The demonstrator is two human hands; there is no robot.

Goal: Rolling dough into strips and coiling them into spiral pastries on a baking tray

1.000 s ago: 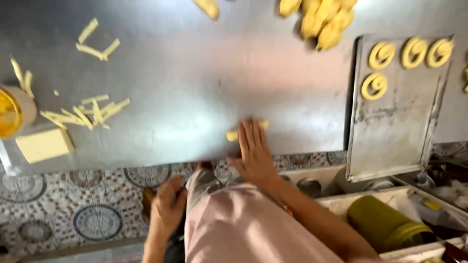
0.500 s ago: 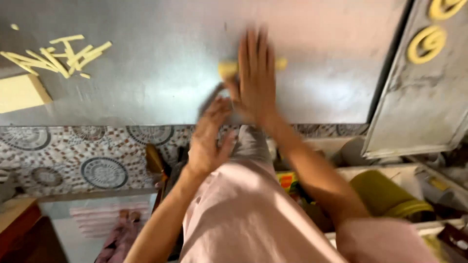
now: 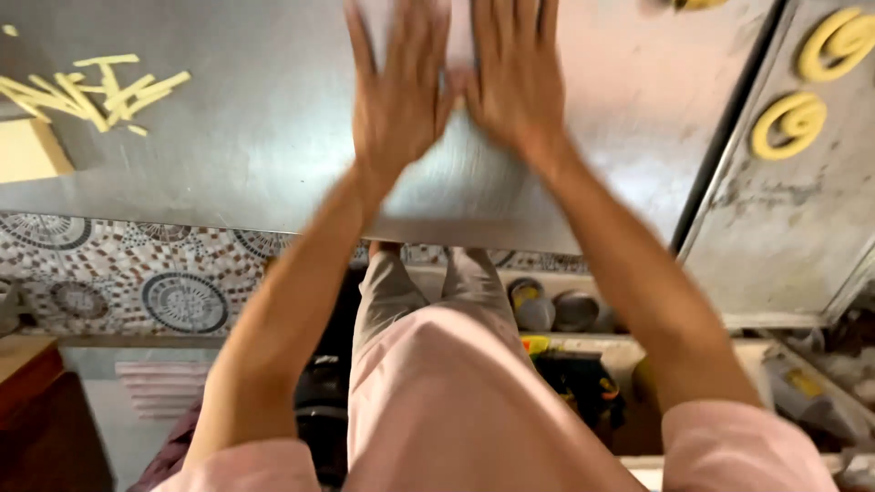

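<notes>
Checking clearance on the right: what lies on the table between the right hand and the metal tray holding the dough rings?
In the head view, only bare steel table lies between the right hand and the tray; the dough rings sit on the tray itself.

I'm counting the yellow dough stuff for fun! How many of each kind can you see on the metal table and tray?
Coiled dough rings on the tray: 2 (one, one)
Piles of dough strips: 1
Pale dough blocks: 1
Total: 4
A yellow bit at the top edge is cut off, so not counted. Any dough under the left hand and right hand is hidden.
</notes>
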